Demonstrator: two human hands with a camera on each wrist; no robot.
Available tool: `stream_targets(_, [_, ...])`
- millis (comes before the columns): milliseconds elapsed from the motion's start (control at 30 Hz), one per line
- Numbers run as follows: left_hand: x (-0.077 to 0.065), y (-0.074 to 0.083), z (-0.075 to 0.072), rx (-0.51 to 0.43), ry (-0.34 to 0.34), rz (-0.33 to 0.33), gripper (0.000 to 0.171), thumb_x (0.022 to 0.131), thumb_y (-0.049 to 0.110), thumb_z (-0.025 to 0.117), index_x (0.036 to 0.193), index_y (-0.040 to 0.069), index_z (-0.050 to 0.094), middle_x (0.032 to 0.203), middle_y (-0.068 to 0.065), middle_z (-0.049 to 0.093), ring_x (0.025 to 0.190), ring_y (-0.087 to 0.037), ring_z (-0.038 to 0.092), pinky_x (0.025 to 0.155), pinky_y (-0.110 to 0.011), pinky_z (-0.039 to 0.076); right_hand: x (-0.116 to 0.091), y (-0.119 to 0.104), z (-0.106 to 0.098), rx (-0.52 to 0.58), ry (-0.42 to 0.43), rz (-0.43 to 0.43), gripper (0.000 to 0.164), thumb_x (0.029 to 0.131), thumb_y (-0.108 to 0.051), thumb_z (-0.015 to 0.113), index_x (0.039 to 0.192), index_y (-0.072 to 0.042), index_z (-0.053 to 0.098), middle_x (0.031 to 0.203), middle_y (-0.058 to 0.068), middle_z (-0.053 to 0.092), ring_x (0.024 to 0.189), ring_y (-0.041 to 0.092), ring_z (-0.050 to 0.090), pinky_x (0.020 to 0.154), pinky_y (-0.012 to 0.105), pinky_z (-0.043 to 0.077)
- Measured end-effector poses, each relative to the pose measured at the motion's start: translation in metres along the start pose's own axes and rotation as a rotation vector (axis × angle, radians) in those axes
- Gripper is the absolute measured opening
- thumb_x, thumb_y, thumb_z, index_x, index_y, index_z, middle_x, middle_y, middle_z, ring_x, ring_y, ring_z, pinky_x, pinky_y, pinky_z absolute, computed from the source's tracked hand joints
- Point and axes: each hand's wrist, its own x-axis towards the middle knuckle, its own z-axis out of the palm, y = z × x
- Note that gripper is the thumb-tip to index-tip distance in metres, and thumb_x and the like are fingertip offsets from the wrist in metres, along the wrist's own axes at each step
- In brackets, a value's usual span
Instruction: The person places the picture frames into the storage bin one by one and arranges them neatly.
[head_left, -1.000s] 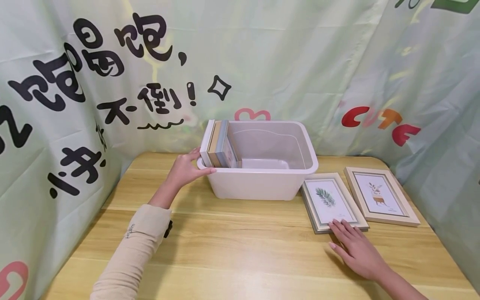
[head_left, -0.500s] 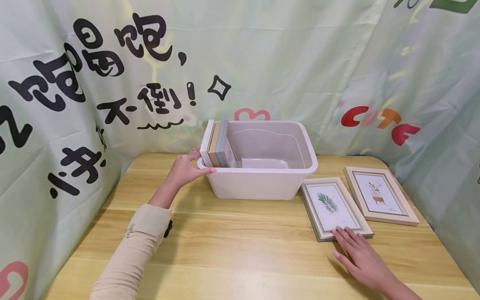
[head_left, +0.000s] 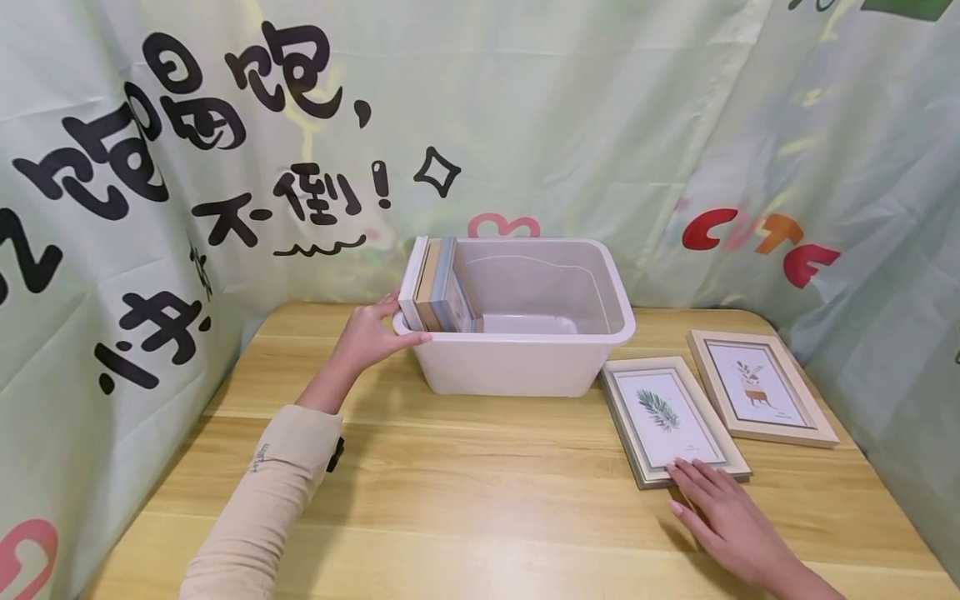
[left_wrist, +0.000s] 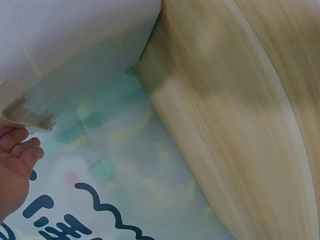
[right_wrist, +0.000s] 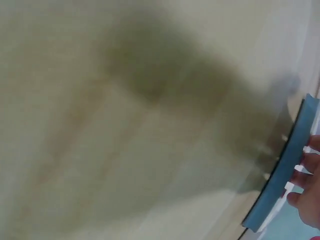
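Observation:
A pale plastic storage bin (head_left: 517, 367) stands at the back middle of the table. My left hand (head_left: 367, 333) grips its left end, thumb over the front rim and fingers at the side; in the left wrist view those fingertips curl under the rim (left_wrist: 30, 120). Several picture frames (head_left: 438, 292) stand on edge inside, against the bin's left end. Right of the bin lies a cream picture frame with a green leaf print (head_left: 671, 417), a grey-blue edge (right_wrist: 285, 165) showing below it. Outstretched fingers of my right hand (head_left: 723, 517) rest on its near edge, holding nothing.
Beside the leaf frame, a light wooden picture frame with a potted-plant print (head_left: 761, 387) lies flat, close to the right edge. The wooden table (head_left: 465, 492) backs onto a printed cloth curtain (head_left: 585, 125), which also hangs along both sides.
The leaf-print picture frame has slid toward me and slightly right, together with my right hand's fingers on it. My left hand has kept its place on the bin.

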Motion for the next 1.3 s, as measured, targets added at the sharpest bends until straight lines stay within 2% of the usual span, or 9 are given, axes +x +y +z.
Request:
stream_targets(100, [0.0, 0.0, -0.001, 0.002, 0.005, 0.002, 0.075, 0.067, 0.043, 0.08, 0.123, -0.001, 0.057, 0.138, -0.021, 0.044, 0.131, -0.035, 0.04, 0.107, -0.048, 0.035, 0.015, 0.0, -0.002, 0.057, 0.108, -0.002, 0.037, 0.084, -0.022, 0.065, 0.111, 0.004, 0.063, 0.111, 0.021, 0.065, 0.101, 0.035, 0.056, 0.109, 0.006, 0.006])
stream_targets(167, [-0.001, 0.0, -0.002, 0.005, 0.002, -0.002, 0.075, 0.067, 0.043, 0.079, 0.124, -0.001, 0.057, 0.138, -0.02, 0.043, 0.131, -0.035, 0.039, 0.107, -0.048, 0.034, 0.027, 0.001, -0.003, 0.083, 0.183, 0.008, 0.034, 0.081, -0.016, 0.068, 0.107, 0.005, 0.064, 0.104, 0.021, 0.067, 0.094, 0.034, 0.058, 0.106, 0.013, 0.025])
stream_targets(233, [-0.001, -0.001, -0.001, 0.007, -0.003, -0.008, 0.075, 0.068, 0.043, 0.079, 0.124, -0.001, 0.057, 0.138, -0.019, 0.043, 0.132, -0.034, 0.039, 0.108, -0.048, 0.034, 0.039, 0.002, -0.005, 0.098, 0.229, 0.024, 0.034, 0.077, -0.012, 0.07, 0.105, 0.006, 0.064, 0.098, 0.019, 0.067, 0.089, 0.031, 0.058, 0.093, 0.023, 0.038])
stream_targets(333, [-0.002, -0.002, 0.0, 0.0, -0.005, -0.008, 0.074, 0.068, 0.043, 0.079, 0.124, 0.0, 0.057, 0.139, -0.018, 0.043, 0.132, -0.033, 0.039, 0.108, -0.047, 0.034, 0.056, 0.005, -0.002, 0.087, 0.253, 0.053, 0.036, 0.075, -0.011, 0.071, 0.106, 0.006, 0.064, 0.093, 0.019, 0.067, 0.086, 0.029, 0.057, 0.077, 0.039, 0.043])
stream_targets(533, [-0.003, -0.001, 0.001, -0.007, -0.008, -0.003, 0.073, 0.068, 0.042, 0.079, 0.125, 0.001, 0.056, 0.139, -0.019, 0.043, 0.132, -0.033, 0.039, 0.108, -0.047, 0.034, 0.086, 0.013, 0.013, 0.037, 0.289, 0.007, 0.04, 0.08, -0.023, 0.066, 0.108, 0.005, 0.063, 0.084, 0.021, 0.065, 0.079, 0.034, 0.059, 0.066, 0.047, 0.048])
stream_targets(600, [-0.002, 0.0, 0.001, -0.005, -0.01, -0.003, 0.074, 0.068, 0.042, 0.079, 0.126, 0.001, 0.056, 0.139, -0.019, 0.043, 0.132, -0.033, 0.039, 0.108, -0.047, 0.033, 0.094, 0.013, 0.017, 0.022, 0.258, 0.022, 0.04, 0.079, -0.023, 0.066, 0.108, 0.005, 0.062, 0.083, 0.021, 0.064, 0.076, 0.035, 0.06, 0.063, 0.048, 0.05])
stream_targets(733, [-0.002, 0.001, 0.001, -0.001, -0.009, 0.0, 0.075, 0.068, 0.042, 0.079, 0.125, -0.001, 0.056, 0.138, -0.019, 0.043, 0.132, -0.033, 0.039, 0.108, -0.047, 0.034, 0.108, 0.011, 0.025, 0.048, 0.106, 0.139, 0.042, 0.077, -0.019, 0.067, 0.109, 0.008, 0.059, 0.087, 0.023, 0.064, 0.077, 0.037, 0.061, 0.06, 0.049, 0.05])
stream_targets(967, [-0.002, 0.0, 0.001, -0.004, -0.002, -0.006, 0.075, 0.068, 0.044, 0.079, 0.124, -0.001, 0.057, 0.139, -0.019, 0.043, 0.132, -0.032, 0.04, 0.108, -0.046, 0.034, 0.133, 0.008, 0.037, 0.06, -0.127, 0.315, 0.047, 0.083, -0.03, 0.063, 0.107, 0.009, 0.052, 0.093, 0.026, 0.064, 0.079, 0.038, 0.062, 0.058, 0.049, 0.05])
stream_targets(1300, [-0.001, -0.001, 0.0, -0.009, 0.002, -0.016, 0.074, 0.067, 0.044, 0.079, 0.123, -0.001, 0.058, 0.139, -0.02, 0.043, 0.131, -0.033, 0.041, 0.107, -0.046, 0.036, 0.149, 0.01, 0.046, 0.064, -0.294, 0.47, 0.037, 0.082, -0.037, 0.059, 0.077, -0.005, 0.042, 0.061, 0.006, 0.047, 0.052, 0.021, 0.045, 0.043, 0.032, 0.034])
